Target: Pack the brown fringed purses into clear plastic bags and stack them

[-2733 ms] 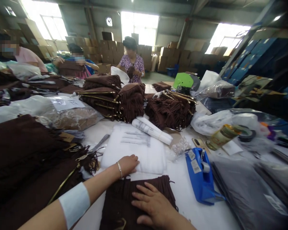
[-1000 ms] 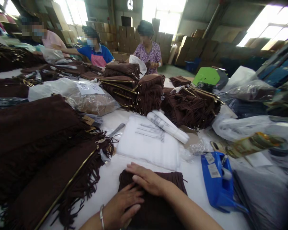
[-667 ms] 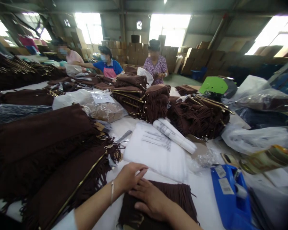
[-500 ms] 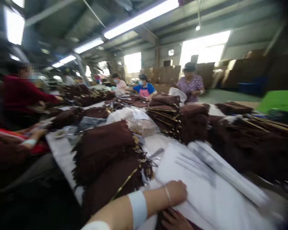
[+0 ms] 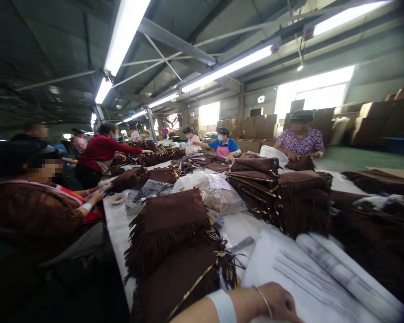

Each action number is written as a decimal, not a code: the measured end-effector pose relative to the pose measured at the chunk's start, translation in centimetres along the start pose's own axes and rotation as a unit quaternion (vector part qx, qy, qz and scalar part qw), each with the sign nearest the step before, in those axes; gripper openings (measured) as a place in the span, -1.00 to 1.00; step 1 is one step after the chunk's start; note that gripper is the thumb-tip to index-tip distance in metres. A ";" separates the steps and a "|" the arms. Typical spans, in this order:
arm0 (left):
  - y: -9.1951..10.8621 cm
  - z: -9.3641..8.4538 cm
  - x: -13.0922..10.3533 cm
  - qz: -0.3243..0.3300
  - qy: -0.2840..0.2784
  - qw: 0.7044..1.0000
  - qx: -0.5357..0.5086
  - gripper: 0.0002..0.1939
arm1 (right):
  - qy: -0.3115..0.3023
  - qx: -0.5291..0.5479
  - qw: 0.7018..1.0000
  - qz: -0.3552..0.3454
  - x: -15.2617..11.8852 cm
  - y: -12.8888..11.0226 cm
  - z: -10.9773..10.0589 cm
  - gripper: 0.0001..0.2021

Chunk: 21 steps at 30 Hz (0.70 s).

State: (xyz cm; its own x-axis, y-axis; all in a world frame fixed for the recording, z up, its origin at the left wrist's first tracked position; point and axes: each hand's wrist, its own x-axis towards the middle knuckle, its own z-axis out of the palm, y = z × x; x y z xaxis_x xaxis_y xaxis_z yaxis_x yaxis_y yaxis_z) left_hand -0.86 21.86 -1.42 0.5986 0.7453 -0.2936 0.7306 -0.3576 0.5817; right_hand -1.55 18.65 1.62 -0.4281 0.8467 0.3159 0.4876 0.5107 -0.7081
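My left hand (image 5: 278,301), with a bracelet and a pale band on the arm, is at the bottom edge, right of centre. Its fingers curl down beside a white printed plastic sheet or bag (image 5: 289,269); what they grip is hidden. My right hand is out of view. Just left of my forearm lies a brown fringed bag (image 5: 185,273) with a gold zip or trim, and another brown fringed bag (image 5: 175,208) is behind it. A rolled piece of clear plastic (image 5: 343,273) rests on the right.
Brown bags are stacked (image 5: 303,197) beyond the plastic. A filled clear bag (image 5: 218,190) with a paper label sits mid-table. A seated person (image 5: 37,211) is close on the left of the white table (image 5: 116,229); several other people stand around it.
The view has tilted up and turned left, so the scene sits lower and further right. My right hand, earlier below my left with fingers spread, has dropped out of view.
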 end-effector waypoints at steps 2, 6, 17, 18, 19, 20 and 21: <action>-0.4 0.0 -0.2 0.005 0.050 0.997 -0.057 -0.79 | 0.002 -0.005 1.000 -0.006 0.3 -0.3 -0.3 -0.50; 0.6 -0.8 -0.9 0.029 0.102 0.993 -0.059 -0.92 | 0.006 -0.012 0.999 -0.030 -0.9 -0.9 -1.8 -0.75; 4.6 -4.2 -3.9 0.141 0.157 0.977 0.008 -0.81 | 0.086 -0.196 0.975 0.058 -12.6 -0.4 -13.7 -0.58; 4.5 -4.4 -3.7 0.158 0.157 0.975 0.015 -0.80 | 0.078 -0.250 0.959 0.103 -12.2 0.2 -15.1 -0.59; 4.5 -4.5 -3.5 0.173 0.156 0.972 0.024 -0.78 | 0.073 -0.266 0.952 0.133 -11.8 0.9 -16.2 -0.66; 4.5 -4.6 -3.3 0.187 0.151 0.970 0.036 -0.77 | 0.064 -0.278 0.946 0.155 -11.5 1.7 -17.2 -0.72; 4.6 -4.7 -3.2 0.198 0.146 0.968 0.049 -0.78 | 0.057 -0.281 0.943 0.172 -11.3 2.3 -17.8 -0.77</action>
State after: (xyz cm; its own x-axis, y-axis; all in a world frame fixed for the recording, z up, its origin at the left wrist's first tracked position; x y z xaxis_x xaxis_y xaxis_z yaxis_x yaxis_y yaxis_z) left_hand -0.99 20.54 5.76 0.7299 0.6613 0.1729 0.4994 -0.6886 0.5257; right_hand 17.97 12.96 7.68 -0.1033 0.9707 0.2169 0.9223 0.1751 -0.3445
